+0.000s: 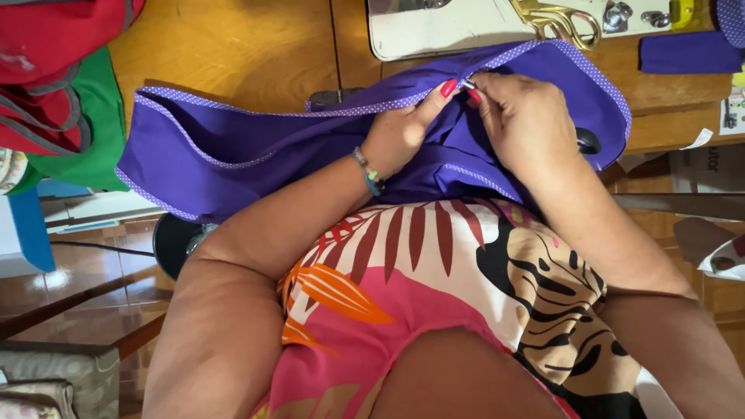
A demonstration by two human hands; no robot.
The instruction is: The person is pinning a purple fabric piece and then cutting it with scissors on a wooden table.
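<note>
A wooden sewing table [256, 46] is backing the scene. The left hand [400, 132] and right hand [524, 116] are pinching the purple fabric's [217, 155] dotted trim [372, 107] above the lap; a small metal pin [468, 83] there is risking pricked fingers.

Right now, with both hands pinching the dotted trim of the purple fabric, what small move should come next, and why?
Probably slide the right hand along the dotted trim, since both thumbs meet at one spot while the left hand anchors the purple fabric.
</note>
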